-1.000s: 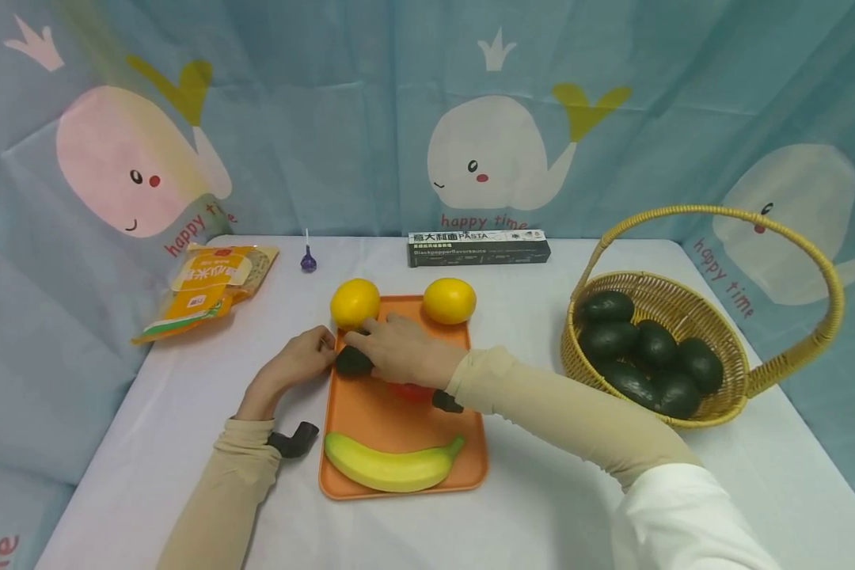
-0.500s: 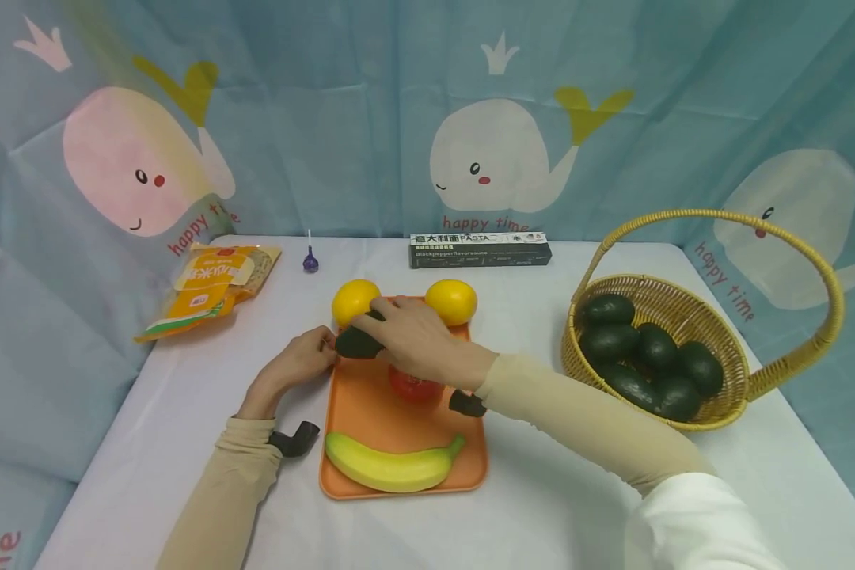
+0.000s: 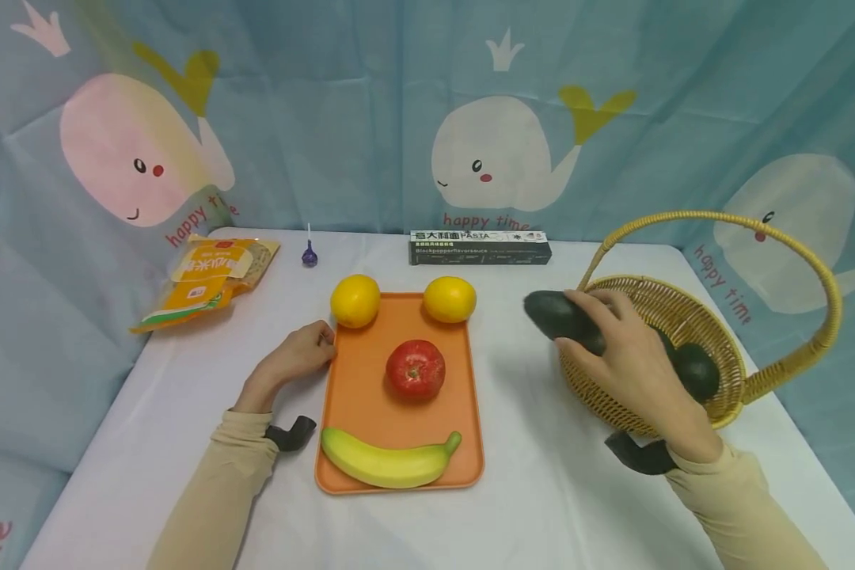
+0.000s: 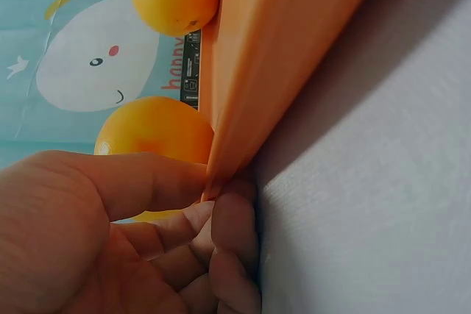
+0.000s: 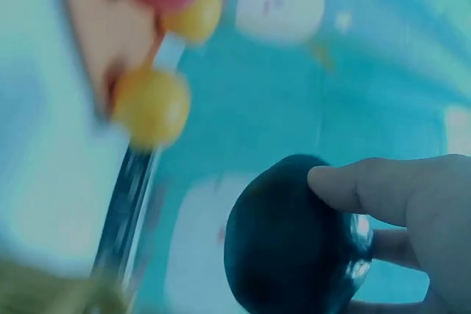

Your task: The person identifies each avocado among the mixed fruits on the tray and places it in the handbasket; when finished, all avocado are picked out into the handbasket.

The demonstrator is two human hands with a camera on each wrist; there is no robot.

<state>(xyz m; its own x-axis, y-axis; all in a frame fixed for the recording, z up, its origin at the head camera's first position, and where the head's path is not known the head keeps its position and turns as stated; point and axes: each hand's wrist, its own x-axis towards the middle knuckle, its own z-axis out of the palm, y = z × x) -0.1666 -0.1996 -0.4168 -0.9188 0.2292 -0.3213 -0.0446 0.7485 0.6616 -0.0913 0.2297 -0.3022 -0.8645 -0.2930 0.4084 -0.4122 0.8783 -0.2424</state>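
My right hand (image 3: 630, 364) grips a dark green avocado (image 3: 559, 315) above the left rim of the wicker basket (image 3: 591, 388). In the right wrist view the thumb and fingers hold the same avocado (image 5: 287, 237) by its side. My left hand (image 3: 295, 356) pinches the left edge of an orange tray (image 3: 356, 396); the left wrist view shows thumb and fingers on its rim (image 4: 250, 93). A red tomato-like fruit (image 3: 415, 370) sits mid-tray, a banana (image 3: 392, 461) along its near end. Two round yellow fruits, one left (image 3: 355, 301) and one right (image 3: 450, 299), are at its far corners.
More avocados (image 3: 697, 372) lie in the basket, partly hidden by my right hand; its tall handle (image 3: 720, 214) arches over it. Behind the tray are a pasta box (image 3: 480, 248) and a purple lollipop (image 3: 309, 255). An orange food bag (image 3: 210, 277) lies at the far left.
My right hand has lifted the avocado off the tray's far left part and carried it right to the basket. The red fruit is now fully uncovered. My left hand stays at the tray edge.
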